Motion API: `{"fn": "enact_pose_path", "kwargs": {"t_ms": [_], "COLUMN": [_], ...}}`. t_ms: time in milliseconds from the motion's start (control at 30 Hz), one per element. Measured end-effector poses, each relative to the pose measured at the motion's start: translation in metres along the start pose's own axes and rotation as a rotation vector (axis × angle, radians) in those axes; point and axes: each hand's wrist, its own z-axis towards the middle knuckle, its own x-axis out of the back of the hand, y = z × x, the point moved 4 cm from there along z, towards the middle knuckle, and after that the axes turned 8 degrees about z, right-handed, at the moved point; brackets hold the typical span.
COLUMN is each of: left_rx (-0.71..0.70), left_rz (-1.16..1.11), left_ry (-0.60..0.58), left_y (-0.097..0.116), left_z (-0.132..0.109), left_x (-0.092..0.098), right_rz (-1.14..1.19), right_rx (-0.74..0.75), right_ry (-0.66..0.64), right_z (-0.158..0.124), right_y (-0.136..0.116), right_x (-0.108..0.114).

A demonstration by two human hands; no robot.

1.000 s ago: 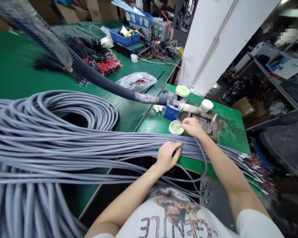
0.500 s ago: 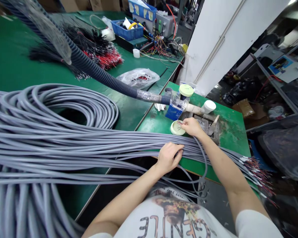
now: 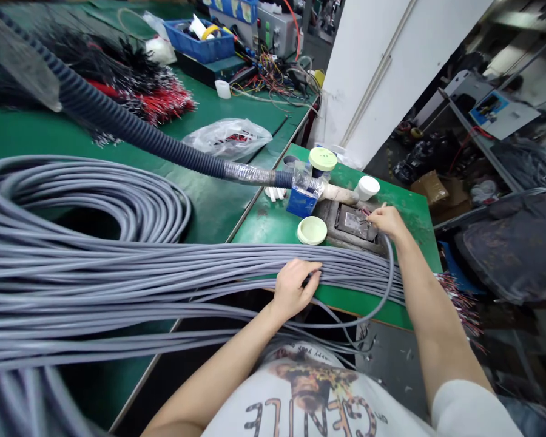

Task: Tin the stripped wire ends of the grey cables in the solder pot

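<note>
presses the left hand (image 3: 295, 285) on the grey cable bundle (image 3: 164, 273) at the green table (image 3: 268, 221) edge, fingers curled around some strands. pinches a single grey cable (image 3: 389, 267) in the right hand (image 3: 388, 221), tip over the metal tray (image 3: 350, 223) beside the pale green lid (image 3: 312, 230). shows "entle" on the white shirt (image 3: 391, 419), other lettering unreadable.

Single head-worn camera, sited above the wearer's chest, faces forward and steeply down onto the small green table (image 3: 266, 223), which is held mid-frame at close range. Nearer than the table, the wearer's shirt (image 3: 318, 400) fills the bottom edge. Left of the table the grey cable bundle (image 3: 164, 273) runs out of frame, and beyond the table a white pillar (image 3: 382, 60) closes the view.
</note>
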Motion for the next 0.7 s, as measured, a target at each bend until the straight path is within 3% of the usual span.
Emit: {"fn": "enact_pose_path", "kwargs": {"t_ms": [467, 700], "left_rx": [-0.011, -0.005], "left_rz": [0.012, 0.007], "left_ry": [-0.001, -0.010], "left_y": [0.000, 0.000], "left_z": [0.000, 0.000], "left_x": [-0.001, -0.001], "right_rz": [-0.034, 0.049], "right_rx": [-0.104, -0.012], "right_ry": [-0.030, -0.039], "right_z": [0.019, -0.004], "right_y": [0.013, -0.016], "right_x": [-0.020, 0.003]}}
